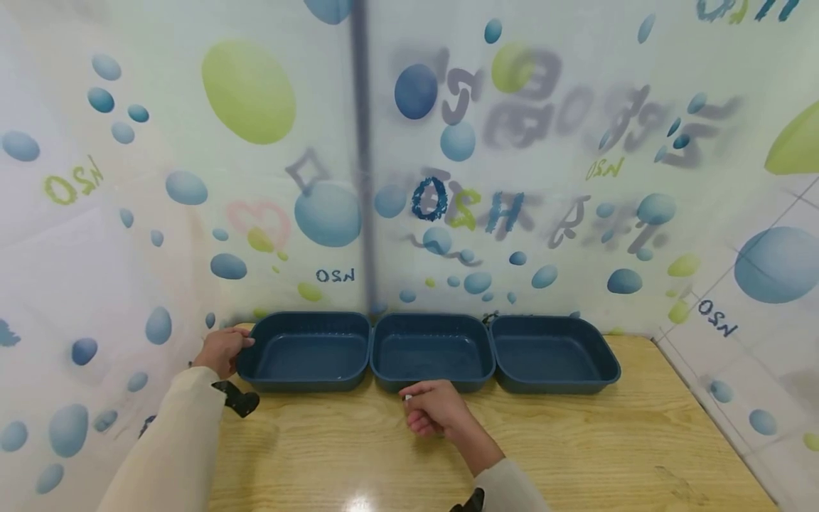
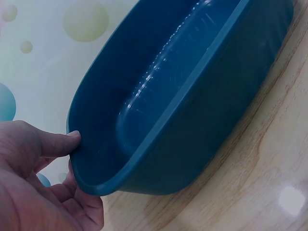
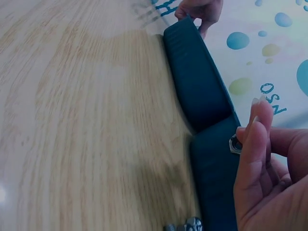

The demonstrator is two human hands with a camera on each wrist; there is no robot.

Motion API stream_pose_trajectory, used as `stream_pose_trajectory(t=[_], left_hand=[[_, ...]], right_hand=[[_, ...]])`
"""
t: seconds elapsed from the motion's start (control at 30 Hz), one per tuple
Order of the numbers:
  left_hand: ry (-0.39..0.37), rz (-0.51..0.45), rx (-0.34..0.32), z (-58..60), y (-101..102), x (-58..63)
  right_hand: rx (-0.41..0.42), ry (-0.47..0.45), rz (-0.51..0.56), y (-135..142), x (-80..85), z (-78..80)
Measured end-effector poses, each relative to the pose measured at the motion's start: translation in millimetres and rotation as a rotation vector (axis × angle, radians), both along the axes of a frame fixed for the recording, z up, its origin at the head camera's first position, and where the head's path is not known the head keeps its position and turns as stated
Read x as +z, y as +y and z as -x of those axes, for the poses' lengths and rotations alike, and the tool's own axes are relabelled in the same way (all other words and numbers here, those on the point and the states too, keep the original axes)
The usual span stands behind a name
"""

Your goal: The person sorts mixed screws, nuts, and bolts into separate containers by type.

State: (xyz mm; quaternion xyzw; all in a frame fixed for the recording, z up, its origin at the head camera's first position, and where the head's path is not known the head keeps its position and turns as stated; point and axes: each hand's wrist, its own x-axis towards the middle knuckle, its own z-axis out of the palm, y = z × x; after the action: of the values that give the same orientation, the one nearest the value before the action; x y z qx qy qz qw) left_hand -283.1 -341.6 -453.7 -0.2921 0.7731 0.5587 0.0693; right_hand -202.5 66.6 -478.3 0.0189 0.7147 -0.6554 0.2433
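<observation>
Three dark blue plastic bins stand side by side. My left hand (image 1: 222, 351) grips the left end of the left bin (image 1: 304, 386), its thumb over the rim and fingers beneath in the left wrist view. In front of the middle bin (image 1: 433, 318) is my right hand (image 1: 438, 410), pinching a small metal nut (image 3: 235, 144) between thumb and fingers. Several small shiny metal pieces (image 3: 192, 224) show at the bottom edge of the right wrist view; their kind is unclear. The right bin (image 1: 555, 387) stands apart from both hands.
The bins line the back of a wood-grain table (image 1: 333, 455). Behind them hangs a pale curtain (image 1: 397, 284) with printed bubbles and letters, which continues along both sides. A bright reflection lies on the tabletop near the front.
</observation>
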Motion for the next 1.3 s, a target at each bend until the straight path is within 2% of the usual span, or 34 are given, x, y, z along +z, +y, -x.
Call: stream_pose_trajectory(t=[0.37,0.63,0.87,1.3], left_hand=[[0.009,0.004,0.004,-3.7,2,1.1],[0.012,-0.009,0.006,-6.3,3,2.2],[0.017,-0.015,0.008,-6.4,2,0.2],[0.009,-0.014,0.018,-5.1,5,5.2]], right_hand=[[-0.024,0.005,0.023,-7,6.6,1.0],[-0.036,0.025,0.045,-8,23.7,18.4],[-0.073,0.013,0.056,-11,28.0,37.0],[-0.093,0.017,0.070,-18,31.5,40.7]])
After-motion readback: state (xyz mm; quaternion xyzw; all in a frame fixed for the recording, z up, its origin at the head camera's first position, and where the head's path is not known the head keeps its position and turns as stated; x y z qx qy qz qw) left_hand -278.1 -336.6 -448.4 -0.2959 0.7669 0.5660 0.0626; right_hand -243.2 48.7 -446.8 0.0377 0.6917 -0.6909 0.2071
